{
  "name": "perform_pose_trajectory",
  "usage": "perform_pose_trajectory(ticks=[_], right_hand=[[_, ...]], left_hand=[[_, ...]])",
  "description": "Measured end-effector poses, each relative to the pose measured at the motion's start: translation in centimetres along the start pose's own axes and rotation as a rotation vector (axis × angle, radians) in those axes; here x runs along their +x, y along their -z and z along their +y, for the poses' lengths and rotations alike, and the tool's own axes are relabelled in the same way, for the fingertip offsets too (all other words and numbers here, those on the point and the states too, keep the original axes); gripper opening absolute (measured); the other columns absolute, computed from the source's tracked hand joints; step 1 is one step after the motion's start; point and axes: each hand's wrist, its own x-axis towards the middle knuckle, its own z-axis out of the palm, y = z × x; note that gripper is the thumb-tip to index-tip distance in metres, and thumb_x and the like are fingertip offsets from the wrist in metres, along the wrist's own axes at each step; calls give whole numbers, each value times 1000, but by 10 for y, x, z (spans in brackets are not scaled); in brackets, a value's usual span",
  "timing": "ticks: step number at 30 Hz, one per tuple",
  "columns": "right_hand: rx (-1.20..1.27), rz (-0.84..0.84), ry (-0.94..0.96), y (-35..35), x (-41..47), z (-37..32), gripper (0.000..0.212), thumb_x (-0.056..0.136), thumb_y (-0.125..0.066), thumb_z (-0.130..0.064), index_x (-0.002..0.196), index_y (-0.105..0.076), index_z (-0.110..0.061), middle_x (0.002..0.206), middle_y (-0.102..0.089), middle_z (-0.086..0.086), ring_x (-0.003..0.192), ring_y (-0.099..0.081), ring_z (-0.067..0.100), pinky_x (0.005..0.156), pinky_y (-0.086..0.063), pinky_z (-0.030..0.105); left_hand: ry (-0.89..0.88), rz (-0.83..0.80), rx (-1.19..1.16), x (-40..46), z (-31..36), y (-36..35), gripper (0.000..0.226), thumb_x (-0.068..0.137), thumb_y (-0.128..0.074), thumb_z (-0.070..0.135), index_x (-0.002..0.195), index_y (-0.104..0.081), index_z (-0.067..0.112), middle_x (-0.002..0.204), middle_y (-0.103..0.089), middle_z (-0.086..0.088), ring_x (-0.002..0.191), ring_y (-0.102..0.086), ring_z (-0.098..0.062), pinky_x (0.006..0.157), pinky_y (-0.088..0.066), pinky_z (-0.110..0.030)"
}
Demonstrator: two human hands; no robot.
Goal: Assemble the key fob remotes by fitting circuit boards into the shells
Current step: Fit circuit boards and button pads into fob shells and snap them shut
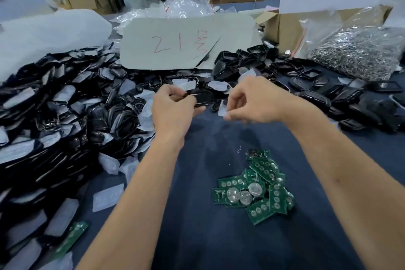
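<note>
Holding a black shell (202, 98) in our left hand (175, 107) above the cloth, right hand (252, 101) pinching a clear film (221, 110) — risk: film sticks to fingers, shell slips; boards (255, 188) lie near, untouched.

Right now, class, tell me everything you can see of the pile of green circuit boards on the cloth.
The circuit boards are small green rectangles in a loose, overlapping heap on the dark blue cloth, under the right forearm and nearer the camera than both hands. Several show rows of round silvery pads; a few carry round silver coin cells. They lie flat or tilted at mixed angles. Neither hand touches them.
</note>
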Motion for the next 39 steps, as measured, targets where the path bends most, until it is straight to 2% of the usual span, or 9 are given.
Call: perform_pose_trajectory(ticks=[5, 10, 14, 19, 23, 26, 29, 31, 39], right_hand=[[-290, -446, -258, 10, -21, -9, 30, 71, -95, -39, 87, -73, -26, 77, -78, 1, 62, -75, 13, 54, -56, 26], [-386, -445, -185, 1, -28, -5, 34, 68, -95, -40, 86, -69, -29, 71, -74, -15, 62, -68, 1, 59, -50, 25], [-211, -455, -43, -2, -28, 3, 16, 79, -90, -28, 78, -74, -24, 64, -69, -12, 54, -57, 1, 59, -46, 24], [546, -117, 31, -14, -26, 16, 20, 97, -71, -12, 81, -59, -10, 68, -66, 7, 47, -44, 10, 40, -34, 20], [993, 180, -17, -40, -21, 21, 31, 96, -57, 7, 74, -46, -11, 87, -75, 19, 40, -34, 7, 34, -25, 17], [1170, 326, -18, -46, -19, 31, 28, 94, -63, 6, 75, -51, -10, 78, -72, 13, 44, -44, 6, 37, -34, 15], [1344, 386, 15, -46, -18, 35, 4, 89, -68, 0, 91, -65, -2, 89, -77, 14, 70, -73, 15, 59, -55, 16], [1386, 446, 36, -48, -15, 36, 8, 91, -65, 6, 98, -68, 2, 92, -78, 17, 85, -79, 26, 70, -60, 19], [1117, 724, -21, -59, -8, 35, 7, 91, -77, -5, 87, -78, -11, 70, -72, 7, 57, -67, 18, 58, -57, 24]], left_hand=[[-70, -174, -27, -14, -19, -19, 19, 81, -66, -6, 85, -56, 9, 86, -59, -14, 76, -70, -27, 70, -65, -41], [-139, -159, 58, -12, -23, -30, 17, 70, -67, 13, 84, -58, 15, 79, -62, -11, 77, -71, -35, 76, -64, -51], [-162, -110, -6, -11, -24, -29, 15, 72, -65, 9, 83, -57, 14, 81, -59, -8, 65, -72, -17, 70, -65, -48], [-205, 3, 104, -7, -26, -26, 21, 71, -63, 10, 87, -60, 23, 69, -57, 0, 65, -64, -20, 74, -62, -44], [-222, -82, 170, -8, -28, -27, 20, 81, -70, 7, 87, -71, 26, 72, -70, -9, 65, -74, -22, 73, -64, -44], [-211, -137, 117, -10, -26, -28, 17, 88, -71, 2, 86, -73, 19, 79, -69, -22, 62, -76, -23, 69, -66, -42], [-195, -148, 83, -12, -24, -27, 13, 91, -70, 0, 89, -74, 13, 85, -69, -23, 60, -75, -18, 66, -66, -36], [-177, -167, 55, -12, -24, -27, 13, 92, -69, 0, 90, -74, 11, 88, -72, -23, 62, -76, -22, 67, -65, -34], [-128, -245, -24, -14, -22, -28, 27, 92, -60, -4, 96, -78, 15, 94, -72, -27, 71, -78, -30, 69, -62, -26]])
